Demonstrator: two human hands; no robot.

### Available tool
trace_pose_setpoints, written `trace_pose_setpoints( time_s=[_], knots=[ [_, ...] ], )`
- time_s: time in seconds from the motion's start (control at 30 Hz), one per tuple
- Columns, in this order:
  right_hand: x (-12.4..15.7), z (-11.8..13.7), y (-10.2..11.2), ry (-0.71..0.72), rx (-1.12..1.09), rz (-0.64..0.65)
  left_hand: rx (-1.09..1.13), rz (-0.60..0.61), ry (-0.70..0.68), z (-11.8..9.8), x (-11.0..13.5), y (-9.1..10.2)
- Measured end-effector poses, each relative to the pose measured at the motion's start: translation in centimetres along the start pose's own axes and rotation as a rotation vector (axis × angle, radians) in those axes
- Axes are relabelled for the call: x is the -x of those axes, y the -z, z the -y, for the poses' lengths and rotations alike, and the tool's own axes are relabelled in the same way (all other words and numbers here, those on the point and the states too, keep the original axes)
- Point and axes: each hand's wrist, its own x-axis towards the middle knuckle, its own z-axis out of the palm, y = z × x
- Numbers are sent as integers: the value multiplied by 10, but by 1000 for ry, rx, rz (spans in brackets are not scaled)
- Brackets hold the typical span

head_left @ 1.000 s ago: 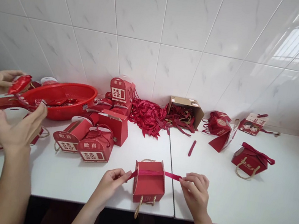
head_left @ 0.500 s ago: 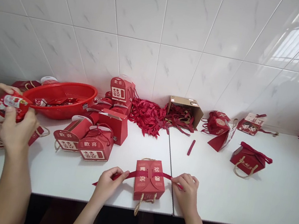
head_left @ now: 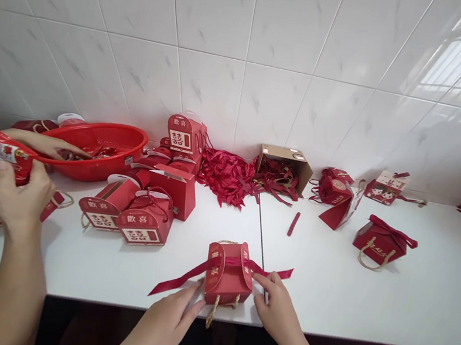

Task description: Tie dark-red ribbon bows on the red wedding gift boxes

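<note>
Between 2 hands (head_left: 170,313): red box (head_left: 234,285) (ribbon (head_left: 185,279) atop).

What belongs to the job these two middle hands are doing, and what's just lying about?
In the job:
front red box
ribbon across its top
left hand
right hand

Lying about:
loose ribbon strip
heaped ribbons
ribbon-topped box

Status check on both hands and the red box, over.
Left hand at left of red box, right hand at its right side. Ribbon across box top, both ends loose. Nearest other box apart, to the left.
</note>
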Motion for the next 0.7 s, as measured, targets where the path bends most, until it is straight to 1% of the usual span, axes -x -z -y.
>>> trace_pose_setpoints(
  time_s=[0.07, 0.1, 0.17, 0.23, 0.27, 0.33, 0.43, 0.53, 0.6, 0.7],
  knots=[
    [-4, -1, -5, -90, -154, -39, 122, -74, 107, 6, -6, 1],
    [-6, -1, -7, -151, -284, -58, 212, -108, 154, 9, -11, 3],
    [-11, 0, -9, -284, -635, -84, 467, -132, 214, 13, -21, 6],
    [-14, 2, -11, -388, -1013, -92, 770, -135, 257, 15, -31, 8],
    [-16, 4, -12, -426, -1165, -102, 912, -147, 284, 15, -35, 9],
    [-18, 5, -16, -485, -1355, -141, 1144, -199, 347, 13, -41, 11],
    [-21, 4, -20, -529, -1447, -234, 1331, -324, 365, 7, -45, 16],
    [-23, 3, -16, -492, -1390, -354, 1348, -420, 309, -4, -44, 24],
    [-25, 6, -6, -445, -1306, -433, 1310, -461, 235, -14, -42, 31],
    [-31, 16, 14, -358, -1174, -512, 1212, -493, 52, -30, -41, 41]
  ],
)
